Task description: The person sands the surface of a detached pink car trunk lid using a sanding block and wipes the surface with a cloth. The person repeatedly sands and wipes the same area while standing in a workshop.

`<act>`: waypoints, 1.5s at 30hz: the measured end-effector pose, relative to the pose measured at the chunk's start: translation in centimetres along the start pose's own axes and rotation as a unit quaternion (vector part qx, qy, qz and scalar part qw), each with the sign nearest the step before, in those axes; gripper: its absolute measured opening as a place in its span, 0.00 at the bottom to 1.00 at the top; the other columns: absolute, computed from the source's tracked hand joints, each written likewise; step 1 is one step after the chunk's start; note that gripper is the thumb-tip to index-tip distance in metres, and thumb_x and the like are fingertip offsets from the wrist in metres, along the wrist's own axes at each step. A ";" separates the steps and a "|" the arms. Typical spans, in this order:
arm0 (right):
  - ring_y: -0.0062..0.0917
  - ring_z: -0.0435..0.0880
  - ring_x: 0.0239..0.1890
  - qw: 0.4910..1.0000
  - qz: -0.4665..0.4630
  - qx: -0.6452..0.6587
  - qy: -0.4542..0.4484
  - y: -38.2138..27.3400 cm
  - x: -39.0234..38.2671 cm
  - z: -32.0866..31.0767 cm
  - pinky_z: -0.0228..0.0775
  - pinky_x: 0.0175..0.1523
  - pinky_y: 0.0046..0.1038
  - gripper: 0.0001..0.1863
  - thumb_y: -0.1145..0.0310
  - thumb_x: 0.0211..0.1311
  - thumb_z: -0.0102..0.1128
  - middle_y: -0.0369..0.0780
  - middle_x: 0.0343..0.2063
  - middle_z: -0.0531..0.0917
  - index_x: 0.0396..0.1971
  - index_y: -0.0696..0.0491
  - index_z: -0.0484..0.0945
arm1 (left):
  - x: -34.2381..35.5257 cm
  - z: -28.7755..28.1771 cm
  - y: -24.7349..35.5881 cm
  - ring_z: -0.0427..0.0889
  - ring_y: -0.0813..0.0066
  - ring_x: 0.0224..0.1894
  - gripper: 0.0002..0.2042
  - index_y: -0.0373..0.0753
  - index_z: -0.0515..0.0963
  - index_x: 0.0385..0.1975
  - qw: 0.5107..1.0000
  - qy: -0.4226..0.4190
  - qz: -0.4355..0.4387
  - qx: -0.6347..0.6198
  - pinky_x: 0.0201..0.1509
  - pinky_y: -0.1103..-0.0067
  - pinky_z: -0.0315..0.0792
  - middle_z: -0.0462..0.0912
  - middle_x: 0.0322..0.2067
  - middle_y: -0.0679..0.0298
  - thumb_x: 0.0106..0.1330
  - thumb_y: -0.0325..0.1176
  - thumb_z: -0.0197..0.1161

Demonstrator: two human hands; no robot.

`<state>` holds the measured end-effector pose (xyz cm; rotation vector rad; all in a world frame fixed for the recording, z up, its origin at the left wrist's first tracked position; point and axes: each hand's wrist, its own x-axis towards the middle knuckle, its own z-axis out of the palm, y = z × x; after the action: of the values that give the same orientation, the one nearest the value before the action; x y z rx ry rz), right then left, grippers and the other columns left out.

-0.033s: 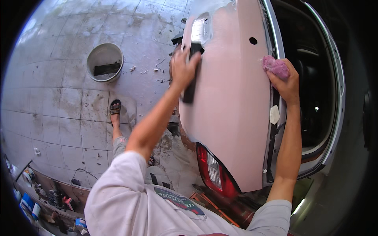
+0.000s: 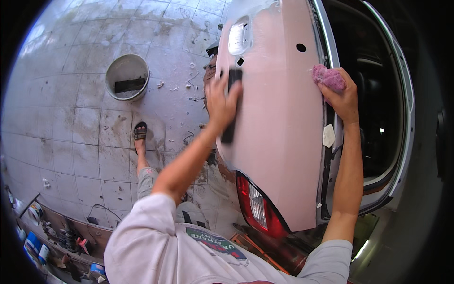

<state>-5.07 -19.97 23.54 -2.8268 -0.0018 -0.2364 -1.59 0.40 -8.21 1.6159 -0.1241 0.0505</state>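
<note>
A car's rear body panel [image 2: 279,128], coated dull pink, stretches away in front of me. On its left edge lies a long black sanding block [image 2: 228,135]; my left hand [image 2: 222,105] is closed over it, slightly blurred by motion, with the fingers on its outer side. At the panel's right edge, beside the dark window opening, my right hand [image 2: 346,102] grips a crumpled pink cloth [image 2: 327,78]. Nearer me on that edge rests a small off-white flat piece [image 2: 329,136]. The panel has a round hole [image 2: 301,48] and a bare whitish recess [image 2: 239,38] farther off.
A red and clear tail light [image 2: 257,208] sits at the panel's near end. On the tiled floor [image 2: 80,123] to the left stands a grey bucket [image 2: 108,78] with a black block [image 2: 130,85] inside. Cans and tools crowd a shelf [image 2: 80,222] at lower left.
My left hand and the sanding block have slid toward me along the panel's left edge, uncovering a small dark hole. My right hand and the cloth have barely moved.
</note>
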 end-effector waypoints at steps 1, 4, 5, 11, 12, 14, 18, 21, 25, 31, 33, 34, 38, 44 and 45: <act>0.24 0.84 0.36 1.000 0.004 -0.003 0.002 0.3 -0.1 0.1 0.77 0.46 0.28 0.18 0.68 0.56 0.78 0.39 0.35 0.84 0.43 0.58 0.83 | -5.7 -1.6 1.6 0.73 0.41 0.61 0.31 0.31 0.76 0.68 0.999 -0.001 0.049 0.019 0.70 0.56 0.66 0.76 0.60 0.40 0.72 0.47 0.69; 0.25 0.86 0.37 0.999 0.042 -0.008 0.012 0.6 -0.6 0.4 0.81 0.44 0.30 0.19 0.61 0.57 0.81 0.39 0.36 0.86 0.43 0.56 0.85 | -18.8 -6.0 4.6 0.71 0.39 0.64 0.35 0.33 0.71 0.74 0.991 -0.086 0.101 0.018 0.71 0.52 0.64 0.70 0.67 0.38 0.72 0.47 0.70; 0.26 0.87 0.37 0.999 0.033 -0.006 0.008 0.6 -0.4 0.7 0.82 0.44 0.30 0.20 0.60 0.57 0.81 0.39 0.36 0.86 0.43 0.55 0.85 | -19.8 -7.0 5.1 0.71 0.38 0.65 0.36 0.34 0.70 0.74 0.989 -0.110 0.100 0.010 0.71 0.51 0.64 0.70 0.69 0.38 0.71 0.47 0.70; 0.28 0.89 0.38 1.000 0.010 -0.016 0.014 -0.1 -0.5 0.9 0.84 0.44 0.30 0.23 0.55 0.56 0.84 0.40 0.36 0.87 0.44 0.53 0.86 | 2.9 -1.2 1.8 0.70 0.43 0.70 0.32 0.31 0.73 0.72 0.982 -0.096 0.159 -0.025 0.78 0.57 0.60 0.75 0.69 0.41 0.76 0.47 0.64; 0.28 0.89 0.38 1.000 -0.001 -0.017 0.021 -0.4 -0.1 1.0 0.83 0.44 0.30 0.23 0.56 0.56 0.85 0.40 0.36 0.87 0.44 0.54 0.86 | 9.1 0.2 0.5 0.70 0.41 0.69 0.30 0.31 0.76 0.68 0.980 -0.094 0.176 0.000 0.76 0.57 0.61 0.77 0.66 0.40 0.76 0.48 0.63; 0.28 0.89 0.38 1.000 -0.021 -0.004 0.022 -0.7 0.7 1.5 0.83 0.44 0.30 0.23 0.56 0.56 0.85 0.40 0.36 0.87 0.44 0.54 0.86 | 20.0 2.4 -1.9 0.72 0.39 0.67 0.28 0.31 0.82 0.62 0.984 -0.066 0.158 0.049 0.73 0.56 0.63 0.80 0.62 0.40 0.77 0.51 0.61; 0.28 0.89 0.38 1.000 -0.003 -0.004 0.011 0.8 0.0 1.0 0.82 0.44 0.29 0.22 0.57 0.57 0.84 0.40 0.36 0.87 0.43 0.55 0.86 | 15.4 4.0 -1.7 0.76 0.42 0.63 0.27 0.32 0.84 0.59 0.993 -0.044 0.099 0.050 0.72 0.58 0.65 0.82 0.60 0.40 0.75 0.52 0.63; 0.26 0.86 0.37 1.000 0.002 0.001 0.011 1.1 -0.2 0.9 0.79 0.45 0.28 0.20 0.60 0.59 0.82 0.39 0.35 0.87 0.43 0.57 0.85 | -1.8 0.1 -2.8 0.71 0.39 0.70 0.26 0.26 0.78 0.65 0.995 -0.015 0.090 0.026 0.75 0.54 0.61 0.75 0.67 0.38 0.76 0.42 0.63; 0.20 0.80 0.36 0.999 0.032 0.007 -0.011 -0.5 0.3 0.7 0.74 0.46 0.26 0.17 0.66 0.60 0.80 0.36 0.33 0.83 0.41 0.59 0.83 | -19.3 -6.6 0.5 0.68 0.38 0.71 0.32 0.28 0.71 0.72 0.997 -0.067 -0.021 0.019 0.77 0.53 0.59 0.70 0.70 0.38 0.75 0.43 0.65; 0.17 0.77 0.38 0.999 0.041 -0.014 -0.026 -0.4 -0.5 0.5 0.71 0.49 0.22 0.16 0.71 0.60 0.79 0.31 0.34 0.80 0.42 0.57 0.80 | 2.2 0.7 -7.2 0.73 0.41 0.67 0.29 0.39 0.80 0.66 1.000 -0.019 -0.018 -0.004 0.72 0.54 0.66 0.76 0.64 0.39 0.73 0.52 0.64; 0.16 0.77 0.38 0.999 0.025 -0.004 -0.030 -0.5 0.7 1.0 0.71 0.49 0.22 0.15 0.73 0.61 0.78 0.30 0.35 0.80 0.43 0.57 0.80 | 15.4 2.5 -10.2 0.78 0.45 0.62 0.26 0.49 0.85 0.61 1.000 -0.025 -0.011 0.006 0.69 0.55 0.70 0.83 0.57 0.42 0.72 0.58 0.60; 0.16 0.77 0.39 0.999 0.032 -0.005 -0.031 0.0 0.5 1.0 0.71 0.49 0.22 0.15 0.73 0.61 0.78 0.30 0.35 0.80 0.43 0.57 0.80 | 18.2 3.9 -9.3 0.79 0.44 0.60 0.27 0.49 0.85 0.62 0.998 0.015 -0.063 0.015 0.68 0.55 0.71 0.84 0.55 0.42 0.71 0.59 0.61; 0.15 0.77 0.39 0.999 0.023 -0.018 -0.042 0.1 0.8 1.0 0.71 0.49 0.21 0.13 0.72 0.65 0.76 0.31 0.36 0.81 0.44 0.57 0.81 | 12.0 2.9 -8.4 0.77 0.38 0.62 0.28 0.50 0.83 0.65 0.996 0.070 -0.053 0.008 0.69 0.56 0.70 0.81 0.59 0.40 0.70 0.58 0.64; 0.15 0.80 0.42 0.997 0.061 -0.020 -0.031 0.6 -0.2 0.1 0.72 0.53 0.22 0.13 0.72 0.67 0.74 0.32 0.40 0.84 0.47 0.58 0.82 | -18.0 -6.6 -2.0 0.74 0.43 0.64 0.29 0.34 0.78 0.67 0.998 -0.019 -0.063 -0.022 0.71 0.57 0.67 0.73 0.67 0.44 0.70 0.44 0.70; 0.16 0.80 0.42 0.998 0.059 -0.022 -0.030 0.7 -0.1 0.2 0.72 0.53 0.22 0.13 0.72 0.67 0.74 0.32 0.40 0.84 0.47 0.58 0.82 | -18.9 -7.3 -1.5 0.74 0.43 0.65 0.30 0.34 0.78 0.67 0.995 -0.037 -0.088 -0.028 0.71 0.57 0.67 0.73 0.67 0.43 0.69 0.44 0.71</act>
<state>-5.13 -20.59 23.07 -2.8645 0.1571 -0.1257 -19.87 8.65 -11.44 1.5670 -0.0405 -0.1483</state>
